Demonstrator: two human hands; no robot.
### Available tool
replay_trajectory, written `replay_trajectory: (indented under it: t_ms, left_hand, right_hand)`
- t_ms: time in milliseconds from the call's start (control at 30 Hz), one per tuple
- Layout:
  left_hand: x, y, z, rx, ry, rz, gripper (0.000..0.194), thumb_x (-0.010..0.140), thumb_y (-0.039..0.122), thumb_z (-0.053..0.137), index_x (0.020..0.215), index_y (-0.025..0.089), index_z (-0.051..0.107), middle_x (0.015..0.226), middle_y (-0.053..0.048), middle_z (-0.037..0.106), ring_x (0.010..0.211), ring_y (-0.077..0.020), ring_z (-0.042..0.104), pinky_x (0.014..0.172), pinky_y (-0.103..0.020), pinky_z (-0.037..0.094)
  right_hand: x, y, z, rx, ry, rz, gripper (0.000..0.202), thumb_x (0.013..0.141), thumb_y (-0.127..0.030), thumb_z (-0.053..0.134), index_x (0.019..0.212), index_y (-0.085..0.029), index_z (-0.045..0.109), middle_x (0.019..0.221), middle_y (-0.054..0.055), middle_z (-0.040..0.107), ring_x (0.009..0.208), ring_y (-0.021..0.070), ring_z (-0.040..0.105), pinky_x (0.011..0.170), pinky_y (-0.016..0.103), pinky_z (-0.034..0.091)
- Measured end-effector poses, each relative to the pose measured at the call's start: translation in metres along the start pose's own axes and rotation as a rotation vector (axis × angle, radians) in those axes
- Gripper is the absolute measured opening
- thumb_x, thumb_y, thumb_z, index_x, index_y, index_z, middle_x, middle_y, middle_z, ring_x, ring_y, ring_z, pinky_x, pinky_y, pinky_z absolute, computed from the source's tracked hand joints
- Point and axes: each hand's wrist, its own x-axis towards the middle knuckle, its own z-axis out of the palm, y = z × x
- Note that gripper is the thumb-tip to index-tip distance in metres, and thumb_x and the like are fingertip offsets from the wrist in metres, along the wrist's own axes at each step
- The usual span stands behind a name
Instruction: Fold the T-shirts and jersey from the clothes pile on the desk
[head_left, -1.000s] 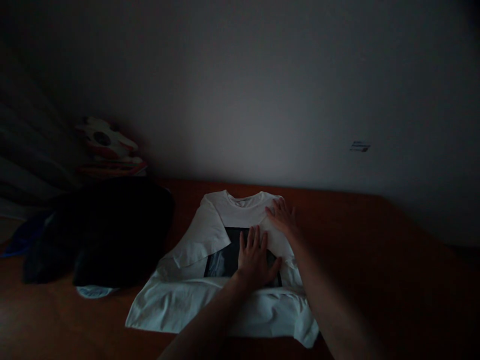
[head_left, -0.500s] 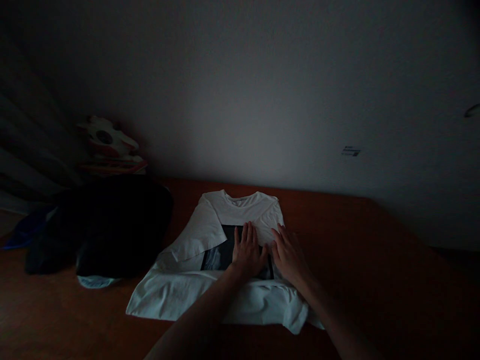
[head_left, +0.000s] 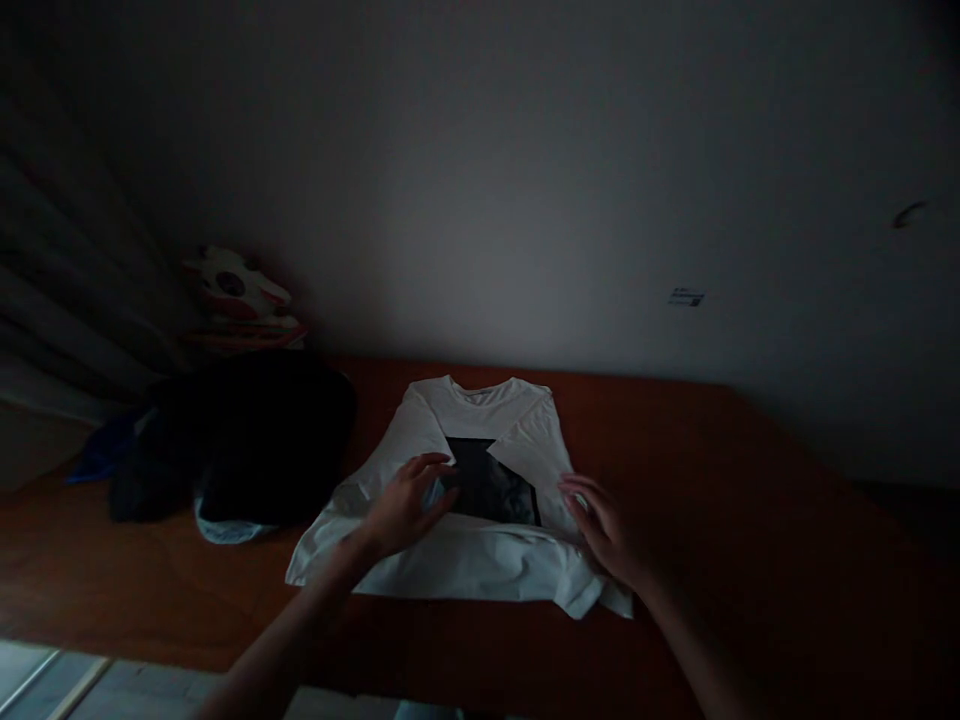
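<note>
Framing the white T-shirt (head_left: 480,412) between my loosely curled, empty left hand (head_left: 405,508) and right hand (head_left: 606,527), I see its sleeves (head_left: 529,440) lying inward just beyond them, presumably to narrow it; the surface (head_left: 652,440) beneath supports it flat. Contact I cannot judge.

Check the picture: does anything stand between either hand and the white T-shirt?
Nothing visible does. In view, the left hand overlaps the left side of the white T-shirt, the right hand its right edge. The black heap lies off to the left.
</note>
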Motion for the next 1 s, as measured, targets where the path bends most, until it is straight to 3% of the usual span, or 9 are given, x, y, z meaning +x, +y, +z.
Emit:
replay_trajectory:
  t_ms: [67,133,233,367,467,567,800,933,1000]
  left_hand:
    - [-0.03,-0.007,-0.049,0.236,-0.085,0.011,0.035,0.077,0.041,0.077,0.11,0.032,0.074,0.12,-0.006,0.072,0.114,-0.0291,0.066,0.107,-0.042,0.048]
    - [-0.057,-0.02,-0.087,0.44,-0.067,0.001,0.039,0.075,0.048,0.077,0.111,0.034,0.073,0.116,-0.002,0.074,0.109,-0.0288,0.069,0.102,-0.043,0.053]
    - [-0.085,-0.043,-0.115,0.601,-0.044,-0.02,0.046,0.075,0.059,0.074,0.117,0.04,0.069,0.119,0.005,0.073,0.107,-0.0283,0.069,0.098,-0.047,0.056]
    - [-0.093,-0.056,-0.118,0.623,0.005,-0.031,0.036,0.079,0.062,0.069,0.104,0.036,0.074,0.11,0.002,0.075,0.102,-0.0282,0.07,0.094,-0.046,0.059]
    - [-0.09,-0.049,-0.117,0.578,0.011,-0.038,0.034,0.079,0.062,0.068,0.091,0.032,0.079,0.11,-0.006,0.076,0.102,-0.0308,0.071,0.091,-0.043,0.06]
    - [-0.087,-0.035,-0.124,0.504,-0.009,-0.105,0.035,0.081,0.063,0.065,0.088,0.032,0.081,0.118,-0.007,0.074,0.102,-0.0297,0.072,0.087,-0.038,0.06]
    - [-0.068,-0.014,-0.143,0.356,-0.106,-0.327,0.05,0.086,0.065,0.054,0.093,0.021,0.076,0.092,-0.006,0.078,0.086,-0.0236,0.073,0.075,-0.029,0.059]
    - [-0.06,-0.021,-0.132,0.533,-0.192,-0.303,0.049,0.085,0.064,0.058,0.102,0.022,0.075,0.098,-0.006,0.077,0.081,-0.0212,0.072,0.073,-0.028,0.056]
    - [-0.063,-0.029,-0.126,0.62,-0.223,-0.243,0.05,0.083,0.064,0.062,0.108,0.022,0.075,0.102,-0.007,0.076,0.082,-0.0213,0.071,0.076,-0.029,0.056]
  right_hand:
    - [-0.022,-0.009,-0.022,0.085,-0.109,0.004,0.037,0.1,-0.052,0.046,0.114,-0.027,0.07,0.121,0.01,0.07,0.115,0.0233,0.067,0.097,0.037,0.056]
    - [-0.041,-0.018,-0.035,0.089,-0.193,-0.014,0.049,0.088,-0.061,0.064,0.123,-0.028,0.067,0.126,0.011,0.067,0.116,0.0264,0.066,0.096,0.038,0.057]
    - [-0.057,-0.025,-0.035,-0.009,-0.217,0.005,0.056,0.078,-0.058,0.077,0.126,-0.029,0.067,0.127,0.01,0.067,0.115,0.0281,0.067,0.096,0.04,0.056]
    - [-0.056,-0.027,-0.028,-0.009,-0.164,0.053,0.024,0.094,-0.047,0.06,0.101,-0.029,0.075,0.108,0.007,0.074,0.098,0.0237,0.072,0.087,0.036,0.059]
    - [-0.054,-0.031,-0.036,0.028,-0.092,0.064,0.027,0.097,-0.047,0.054,0.099,-0.03,0.075,0.101,0.008,0.076,0.094,0.0233,0.073,0.083,0.034,0.06]
    - [-0.062,-0.034,-0.049,0.05,-0.048,0.108,0.031,0.093,-0.053,0.057,0.097,-0.03,0.077,0.105,0.01,0.077,0.096,0.0257,0.073,0.086,0.036,0.06]
    - [-0.07,-0.029,-0.059,0.263,-0.028,0.581,0.067,0.075,-0.08,0.06,0.102,-0.02,0.076,0.11,0.014,0.077,0.103,0.0323,0.072,0.087,0.038,0.059]
    - [-0.051,-0.036,-0.063,0.251,-0.241,0.394,0.058,0.089,-0.074,0.048,0.078,-0.022,0.07,0.087,0.007,0.073,0.078,0.0213,0.069,0.075,0.031,0.056]
    - [-0.046,-0.038,-0.061,0.204,-0.247,0.305,0.053,0.094,-0.067,0.045,0.081,-0.023,0.07,0.092,0.007,0.072,0.085,0.021,0.068,0.082,0.031,0.055]
